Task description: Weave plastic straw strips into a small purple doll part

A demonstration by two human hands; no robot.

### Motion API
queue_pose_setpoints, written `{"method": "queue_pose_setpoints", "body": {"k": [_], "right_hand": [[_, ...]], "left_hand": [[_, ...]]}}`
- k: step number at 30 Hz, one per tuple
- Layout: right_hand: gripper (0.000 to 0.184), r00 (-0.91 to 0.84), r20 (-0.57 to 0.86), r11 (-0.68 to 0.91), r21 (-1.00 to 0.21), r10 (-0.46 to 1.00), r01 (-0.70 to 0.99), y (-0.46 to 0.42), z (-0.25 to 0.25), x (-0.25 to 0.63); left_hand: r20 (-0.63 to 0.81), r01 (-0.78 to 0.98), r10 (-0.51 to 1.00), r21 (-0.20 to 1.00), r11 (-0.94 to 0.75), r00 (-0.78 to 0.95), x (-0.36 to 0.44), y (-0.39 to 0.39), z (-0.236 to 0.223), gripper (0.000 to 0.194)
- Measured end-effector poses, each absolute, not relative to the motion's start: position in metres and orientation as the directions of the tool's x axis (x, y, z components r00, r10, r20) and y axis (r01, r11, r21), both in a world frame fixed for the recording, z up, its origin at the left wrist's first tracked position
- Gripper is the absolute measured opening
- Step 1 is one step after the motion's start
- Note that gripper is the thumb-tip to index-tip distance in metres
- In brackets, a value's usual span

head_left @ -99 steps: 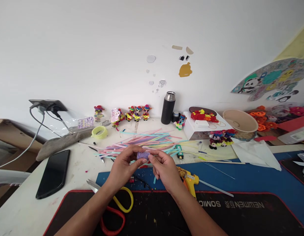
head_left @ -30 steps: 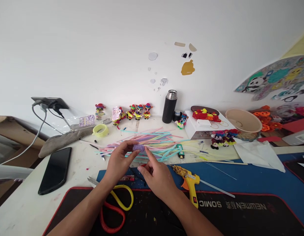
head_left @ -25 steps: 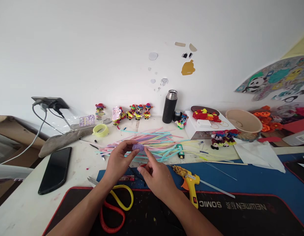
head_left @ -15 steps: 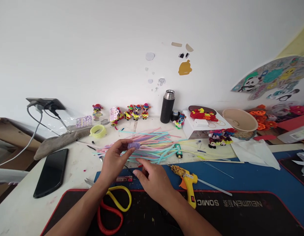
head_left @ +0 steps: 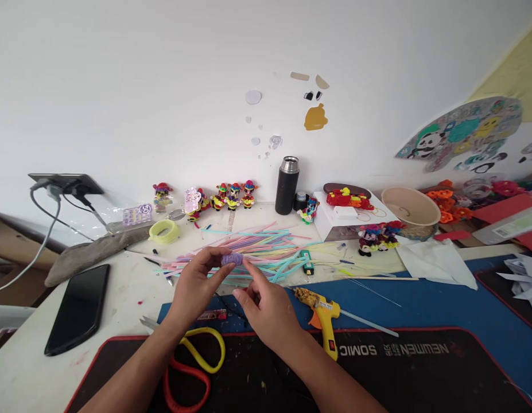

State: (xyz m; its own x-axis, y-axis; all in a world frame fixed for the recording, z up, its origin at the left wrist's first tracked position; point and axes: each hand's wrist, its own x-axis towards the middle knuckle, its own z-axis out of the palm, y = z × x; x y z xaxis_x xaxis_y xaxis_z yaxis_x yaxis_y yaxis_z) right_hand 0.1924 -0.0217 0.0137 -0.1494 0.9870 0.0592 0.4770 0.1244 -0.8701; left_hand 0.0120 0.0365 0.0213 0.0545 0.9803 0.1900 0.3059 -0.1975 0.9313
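Observation:
Between the thumb and fingers of my left hand [head_left: 199, 280] is a small lilac coil [head_left: 232, 260], fuzzy and ridged like wound pipe cleaner. My right hand [head_left: 270, 312] points its index finger at the coil's right end, at or very near it. Its thumb stands apart from that finger, the other fingers curl under, and I see nothing held there. Behind both hands lies a loose spread of pastel pipe cleaners [head_left: 266, 244]. Scissors with one yellow and one red handle [head_left: 187, 385] lie below my left wrist. A yellow glue gun [head_left: 328, 324] rests right of my right hand.
A black phone [head_left: 78, 307] lies at left, near a yellow tape roll [head_left: 163, 230]. Along the wall stand several small figures [head_left: 233, 197] and a black flask [head_left: 287, 186]. A white box [head_left: 334, 229] and beige bowl [head_left: 410, 198] are at back right. A black mat [head_left: 291, 378] fills the front.
My right index finger has risen and straightened towards the lilac coil. My left hand still pinches the coil. The whole view has shifted slightly.

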Motion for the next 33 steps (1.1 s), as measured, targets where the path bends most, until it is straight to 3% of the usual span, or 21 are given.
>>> {"method": "queue_pose_setpoints", "body": {"k": [3, 9, 14, 20, 23, 33], "right_hand": [[0.065, -0.170, 0.037, 0.115, -0.875, 0.985, 0.471, -0.022, 0.016, 0.192], [0.045, -0.183, -0.059, 0.011, -0.933, 0.981, 0.360, -0.022, 0.019, 0.193], [0.051, -0.151, -0.123, -0.109, -0.989, 0.981, 0.097, -0.019, 0.018, 0.195], [0.069, -0.151, -0.212, -0.236, -0.957, 0.966, -0.170, -0.012, 0.024, 0.199], [0.072, -0.170, -0.252, -0.287, -0.929, 0.953, -0.232, -0.010, 0.025, 0.198], [0.055, -0.182, -0.283, -0.329, -0.889, 0.942, -0.319, -0.010, 0.024, 0.197]], "left_hand": [[0.178, 0.289, 0.983, 0.940, -0.183, 0.044, 0.012, 0.037, 0.023, 0.034], [0.141, 0.142, 0.990, 0.981, -0.136, -0.021, 0.008, 0.038, 0.029, 0.039], [0.121, 0.102, 0.993, 0.988, -0.120, -0.001, 0.009, 0.037, 0.033, 0.039], [0.122, 0.059, 0.992, 0.991, -0.124, 0.032, 0.012, 0.035, 0.035, 0.037], [0.118, 0.091, 0.990, 0.988, -0.124, 0.078, 0.011, 0.034, 0.033, 0.035], [0.168, 0.139, 0.958, 0.969, -0.204, 0.233, 0.015, 0.028, 0.028, 0.025]]}}
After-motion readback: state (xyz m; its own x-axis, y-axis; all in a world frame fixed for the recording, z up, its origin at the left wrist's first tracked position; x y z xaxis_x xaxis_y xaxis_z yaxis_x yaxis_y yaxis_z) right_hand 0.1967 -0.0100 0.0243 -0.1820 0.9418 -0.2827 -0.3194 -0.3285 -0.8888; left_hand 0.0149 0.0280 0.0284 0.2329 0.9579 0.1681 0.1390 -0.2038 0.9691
